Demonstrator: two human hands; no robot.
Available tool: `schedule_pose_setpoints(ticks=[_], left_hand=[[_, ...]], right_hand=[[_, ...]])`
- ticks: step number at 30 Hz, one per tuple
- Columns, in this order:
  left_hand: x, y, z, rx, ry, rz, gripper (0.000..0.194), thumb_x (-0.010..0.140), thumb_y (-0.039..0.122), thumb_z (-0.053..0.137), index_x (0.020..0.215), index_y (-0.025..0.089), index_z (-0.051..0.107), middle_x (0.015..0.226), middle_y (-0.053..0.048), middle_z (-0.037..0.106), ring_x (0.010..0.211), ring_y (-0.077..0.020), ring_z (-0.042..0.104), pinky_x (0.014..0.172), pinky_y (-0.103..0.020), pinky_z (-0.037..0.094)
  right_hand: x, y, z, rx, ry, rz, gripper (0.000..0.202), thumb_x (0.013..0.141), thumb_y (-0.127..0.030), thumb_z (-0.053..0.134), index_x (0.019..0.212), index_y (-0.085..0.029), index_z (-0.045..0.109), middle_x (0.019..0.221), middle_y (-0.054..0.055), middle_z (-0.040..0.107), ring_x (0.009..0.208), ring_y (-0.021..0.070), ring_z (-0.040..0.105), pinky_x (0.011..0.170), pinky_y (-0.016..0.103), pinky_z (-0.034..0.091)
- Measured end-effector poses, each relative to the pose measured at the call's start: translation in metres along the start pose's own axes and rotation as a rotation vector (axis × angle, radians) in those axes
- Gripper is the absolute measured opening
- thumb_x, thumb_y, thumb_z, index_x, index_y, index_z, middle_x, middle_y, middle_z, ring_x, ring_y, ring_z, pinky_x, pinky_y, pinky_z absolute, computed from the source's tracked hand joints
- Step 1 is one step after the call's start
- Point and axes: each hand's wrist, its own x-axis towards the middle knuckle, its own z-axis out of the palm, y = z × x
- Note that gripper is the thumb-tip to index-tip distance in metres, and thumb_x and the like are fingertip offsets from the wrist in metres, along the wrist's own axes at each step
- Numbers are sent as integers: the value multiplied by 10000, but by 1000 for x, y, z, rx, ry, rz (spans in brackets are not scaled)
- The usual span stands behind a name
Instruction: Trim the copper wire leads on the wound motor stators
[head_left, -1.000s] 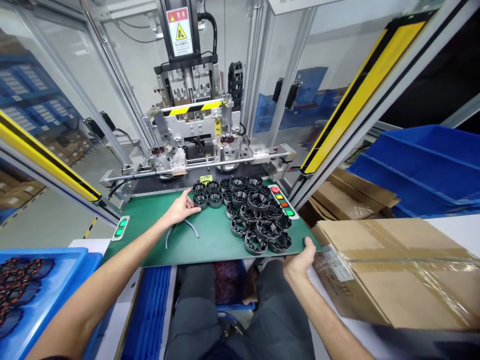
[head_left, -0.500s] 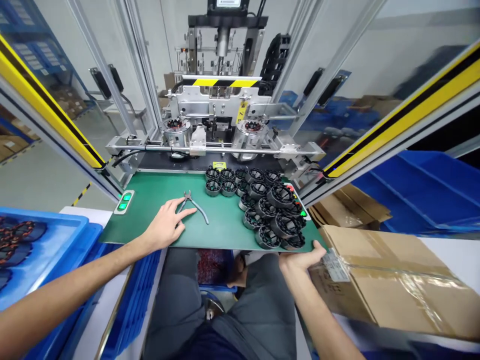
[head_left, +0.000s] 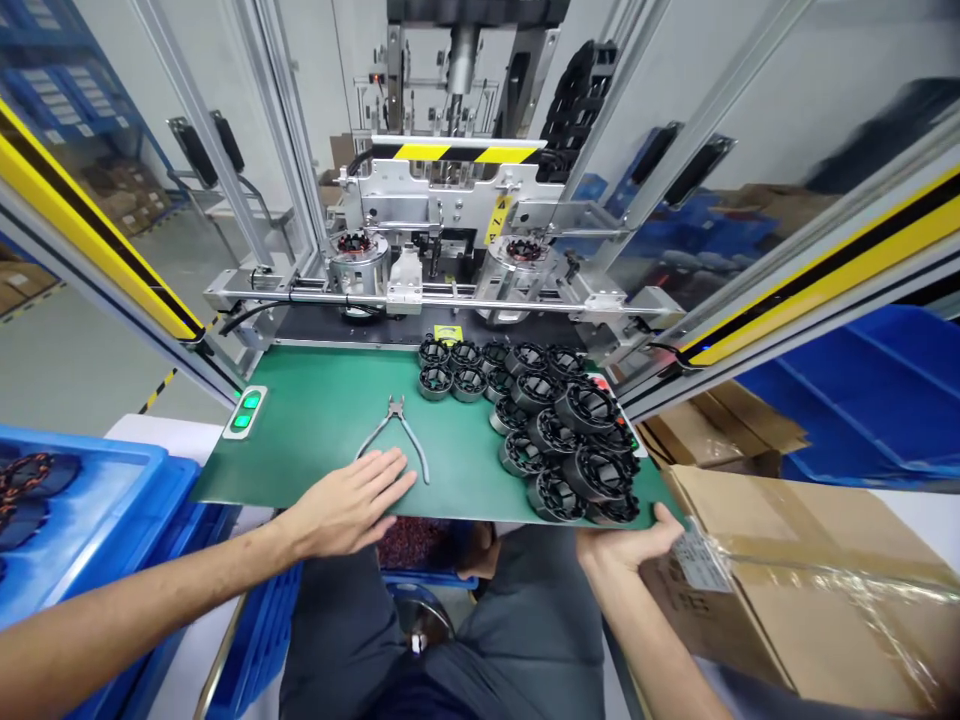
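Note:
My left hand (head_left: pixel 352 502) lies palm down at the front edge of the green work surface (head_left: pixel 300 430), fingers stretched out and holding nothing. Its fingertips are beside the near end of the left handle of some cutting pliers (head_left: pixel 421 450), which lie with handles spread and jaws pointing away. At the front right corner, my right hand (head_left: pixel 634 540) rests against the board's edge, thumb on top and the other fingers hidden underneath. Several black ring-shaped parts (head_left: pixel 556 430) crowd the right side of the surface, some of them stacked.
Behind the surface stands a machine with two metal cylinders (head_left: pixel 358 268) and a crossbar (head_left: pixel 465 300). Blue trays (head_left: pixel 142 460) are at the left. A taped cardboard box (head_left: pixel 825 530) sits at the right, near my right forearm. Yellow-black posts flank both sides.
My left hand has drawn back from the pliers' jaws toward the front edge and flattened. The pliers now lie nearer the front with handles wider apart. The right hand keeps its place at the corner.

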Motion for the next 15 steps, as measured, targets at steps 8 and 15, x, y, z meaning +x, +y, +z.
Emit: schedule_pose_setpoints(ticks=[8,15], left_hand=[[14,14,-9,-51,-131,-248,911,1016,459,820,1806,308,392,1869,-206,394,1721,-557,356,1345,-705,430],[9,5,-3,-99,-166,-305,1153,896,401,942,1843,348,288,1897,-196,343,1754,-521,307,1379,-698,394]], right_hand=[[-1,-9,0,62,116,65,347,708,-276,732,1037,-233,834,1053,83,861,926,308,832,665,433,746],[2,-13,-5,91,156,96,216,760,-213,735,968,-211,792,879,24,806,730,219,779,537,300,678]])
